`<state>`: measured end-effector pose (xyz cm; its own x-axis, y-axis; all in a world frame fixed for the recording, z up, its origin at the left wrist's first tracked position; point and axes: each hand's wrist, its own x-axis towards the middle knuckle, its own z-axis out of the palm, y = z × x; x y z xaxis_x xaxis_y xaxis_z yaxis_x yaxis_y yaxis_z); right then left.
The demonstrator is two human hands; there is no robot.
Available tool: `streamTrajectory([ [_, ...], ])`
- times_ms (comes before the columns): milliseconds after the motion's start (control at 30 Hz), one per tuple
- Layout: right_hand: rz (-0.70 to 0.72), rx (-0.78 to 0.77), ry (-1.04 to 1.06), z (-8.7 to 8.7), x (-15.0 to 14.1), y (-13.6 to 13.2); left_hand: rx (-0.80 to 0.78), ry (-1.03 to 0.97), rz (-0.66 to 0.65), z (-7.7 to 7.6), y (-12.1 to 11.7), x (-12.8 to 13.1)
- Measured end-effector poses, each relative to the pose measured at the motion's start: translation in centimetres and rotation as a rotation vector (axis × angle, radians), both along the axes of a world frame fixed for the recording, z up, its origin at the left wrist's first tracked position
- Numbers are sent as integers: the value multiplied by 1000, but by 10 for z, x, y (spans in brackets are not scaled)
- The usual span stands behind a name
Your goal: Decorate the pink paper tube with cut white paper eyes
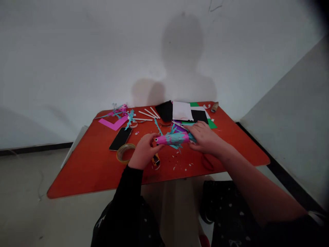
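My left hand (144, 151) grips the front end of a pink paper tube (172, 139) decorated with teal paper strips and a small drawn eye, shaped like a fish. My right hand (203, 138) holds its other end, with fingers wrapped over the teal fringe. Both hands are above the orange-red table (231, 147). A black smartphone (120, 139) and a roll of clear tape (125, 152) lie left of my left hand. Below that hand sits a small yellow and black object (155, 160), too small to identify.
Across the table's far side lie white paper sticks (146, 114), a pink paper strip (113, 123), black, white and green paper sheets (182, 111), and a spool of twine (214, 107). Paper scraps are scattered near the front edge. A white wall stands behind the table.
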<state>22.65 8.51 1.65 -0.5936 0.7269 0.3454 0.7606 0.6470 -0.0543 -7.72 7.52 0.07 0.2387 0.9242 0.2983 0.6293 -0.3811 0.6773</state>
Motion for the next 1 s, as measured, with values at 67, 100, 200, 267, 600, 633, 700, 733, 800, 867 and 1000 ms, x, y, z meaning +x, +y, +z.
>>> streamTrajectory([
  [67, 22, -36, 1, 2, 0, 0, 3, 7, -1, 1, 0, 0],
  [100, 27, -59, -2, 2, 1, 0, 4, 12, -3, 1, -1, 0],
  [200, 31, -116, 2, -1, 6, 3, 12, 33, -9, 1, -1, 0],
  [267, 29, -126, 16, -4, 9, 4, 22, 43, -10, 0, -1, -1],
  [600, -39, -168, -12, -8, 21, 15, 59, 48, -6, -5, 2, -8],
  [633, -27, -164, -13, -8, 23, 17, 60, 46, -3, -5, 2, -8],
  [700, -27, -150, 7, -9, 24, 19, 60, 41, -1, -5, 2, -8],
  [733, -28, -143, 20, -9, 24, 20, 59, 37, -3, -5, 2, -8],
  [800, -19, -133, 39, -9, 22, 19, 52, 16, 0, -6, 2, -8],
  [867, 0, -130, 45, -7, 20, 18, 46, -12, 4, -6, 2, -8],
  [1000, 11, -140, 58, -3, 14, 16, 35, -24, 2, -5, 1, -6],
])
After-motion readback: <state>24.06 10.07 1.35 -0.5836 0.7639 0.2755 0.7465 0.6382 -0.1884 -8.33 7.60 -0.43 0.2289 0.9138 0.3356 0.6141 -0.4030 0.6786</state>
